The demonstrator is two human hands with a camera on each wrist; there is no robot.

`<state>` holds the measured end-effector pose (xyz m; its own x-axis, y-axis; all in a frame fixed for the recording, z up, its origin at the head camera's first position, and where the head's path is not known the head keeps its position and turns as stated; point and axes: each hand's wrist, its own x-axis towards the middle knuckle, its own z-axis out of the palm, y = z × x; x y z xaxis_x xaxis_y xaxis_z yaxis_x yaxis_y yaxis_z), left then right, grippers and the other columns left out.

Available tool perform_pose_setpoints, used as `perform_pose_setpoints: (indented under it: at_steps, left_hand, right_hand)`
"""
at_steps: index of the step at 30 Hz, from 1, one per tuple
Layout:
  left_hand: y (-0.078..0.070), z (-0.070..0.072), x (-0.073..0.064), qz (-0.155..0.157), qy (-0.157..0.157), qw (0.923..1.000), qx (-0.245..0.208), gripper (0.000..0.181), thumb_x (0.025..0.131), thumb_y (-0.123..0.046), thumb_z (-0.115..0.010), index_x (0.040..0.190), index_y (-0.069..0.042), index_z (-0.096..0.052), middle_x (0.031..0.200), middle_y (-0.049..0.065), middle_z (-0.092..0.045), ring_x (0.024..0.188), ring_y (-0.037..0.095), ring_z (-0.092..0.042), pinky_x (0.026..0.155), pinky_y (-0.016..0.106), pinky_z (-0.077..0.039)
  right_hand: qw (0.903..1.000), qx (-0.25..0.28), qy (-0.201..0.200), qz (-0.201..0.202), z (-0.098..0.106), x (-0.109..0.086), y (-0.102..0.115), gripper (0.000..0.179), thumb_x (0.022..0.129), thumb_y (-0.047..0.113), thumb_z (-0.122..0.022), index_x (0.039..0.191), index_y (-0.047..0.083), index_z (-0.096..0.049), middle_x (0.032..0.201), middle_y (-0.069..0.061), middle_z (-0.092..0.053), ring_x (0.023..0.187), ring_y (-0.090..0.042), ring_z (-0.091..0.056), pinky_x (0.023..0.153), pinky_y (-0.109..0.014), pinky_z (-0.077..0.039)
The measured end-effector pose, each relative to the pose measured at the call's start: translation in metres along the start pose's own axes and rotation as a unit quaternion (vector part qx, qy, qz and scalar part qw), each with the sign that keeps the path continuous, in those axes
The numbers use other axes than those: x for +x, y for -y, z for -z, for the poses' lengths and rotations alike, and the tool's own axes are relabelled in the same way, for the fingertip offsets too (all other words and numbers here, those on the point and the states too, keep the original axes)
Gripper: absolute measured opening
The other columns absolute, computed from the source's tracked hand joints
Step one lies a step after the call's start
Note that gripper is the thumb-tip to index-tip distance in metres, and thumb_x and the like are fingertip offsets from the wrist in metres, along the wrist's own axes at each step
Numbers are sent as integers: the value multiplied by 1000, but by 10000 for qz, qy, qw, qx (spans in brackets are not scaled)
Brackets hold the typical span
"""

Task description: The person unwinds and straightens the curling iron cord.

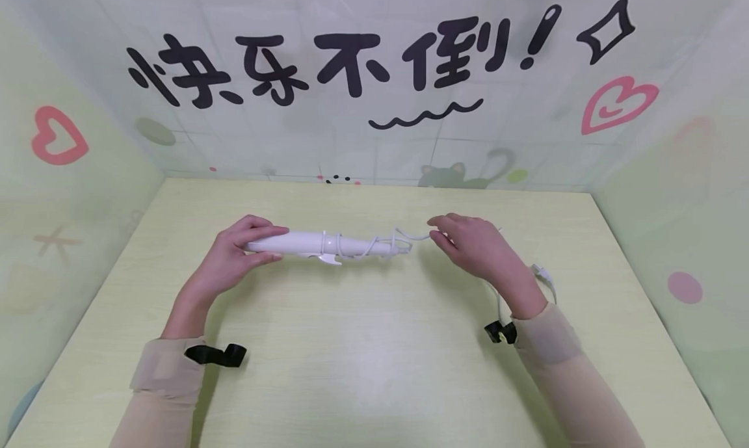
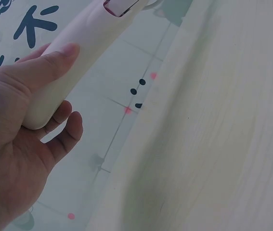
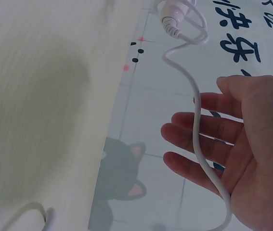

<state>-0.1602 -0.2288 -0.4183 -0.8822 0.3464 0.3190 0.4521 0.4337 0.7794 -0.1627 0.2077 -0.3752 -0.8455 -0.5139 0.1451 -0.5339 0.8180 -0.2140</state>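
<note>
In the head view, a white curling iron [image 1: 298,243] is held roughly level above the table, its cord wound around the narrower end. My left hand [image 1: 236,250] grips its thick end. The left wrist view shows the thumb along the body of the curling iron [image 2: 90,41] and the fingers behind it. To the right, my right hand [image 1: 471,243] has loosely bent, spread fingers. In the right wrist view the loose white cord [image 3: 196,130] runs across the fingers and palm of that hand [image 3: 252,139], without a pinch.
A white plug [image 1: 543,274] at the cord's end shows beside the right forearm. The pale wood table [image 1: 363,357] is bordered by a printed back wall [image 1: 328,142] and side walls. Black camera mounts [image 1: 219,355] sit on both wrists.
</note>
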Motion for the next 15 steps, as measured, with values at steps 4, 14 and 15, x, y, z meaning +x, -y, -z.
perform_pose_setpoints:
  at_steps: [4, 14, 15]
  left_hand:
    - [0, 0, 0, -35, -22, 10000, 64, 43, 83, 7, -82, 123, -3, -74, 116, 5, -61, 101, 14, -55, 83, 18, -45]
    - [1, -2, 1, -42, -31, 10000, -8, 43, 82, 8, -81, 123, -2, -73, 115, 5, -61, 102, 14, -55, 84, 18, -44]
    - [1, -2, 1, -52, -32, 10000, -12, 43, 82, 8, -82, 123, -2, -73, 115, 5, -61, 102, 14, -55, 84, 18, -44]
  right_hand:
    - [9988, 278, 388, 148, 0, 2, -1, 29, 105, 19, -59, 128, 6, -68, 117, -8, -72, 94, -28, -70, 81, -49, -55]
    - [9951, 931, 180, 270, -4, -10, -9, 21, 97, 22, -73, 116, 16, -79, 88, 8, -66, 72, -11, -56, 67, -33, -47]
    - [9939, 1053, 105, 299, -5, -11, -11, 19, 97, 20, -74, 114, 16, -80, 86, 9, -65, 70, -9, -54, 66, -32, -46]
